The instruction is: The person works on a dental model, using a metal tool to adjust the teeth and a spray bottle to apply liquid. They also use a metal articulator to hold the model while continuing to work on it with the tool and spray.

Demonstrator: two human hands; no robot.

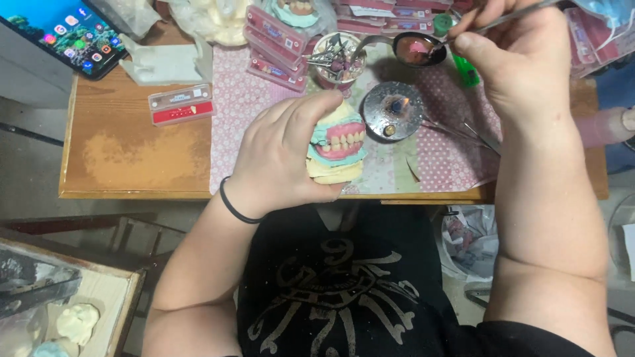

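wax over flame, model in the other hand

my left hand (281, 155) wraps closed around one denture model (337, 149), held at the near edge of the surface (126, 158). my right hand (512, 56) pinches one spoon (413, 49) of pink wax above the one small burner (393, 109). i judge the wax could spill or overheat if the spoon tips. i count one cup of tools (337, 59), one green lighter (465, 69), one phone (63, 33), several pink tooth-card boxes (274, 46).
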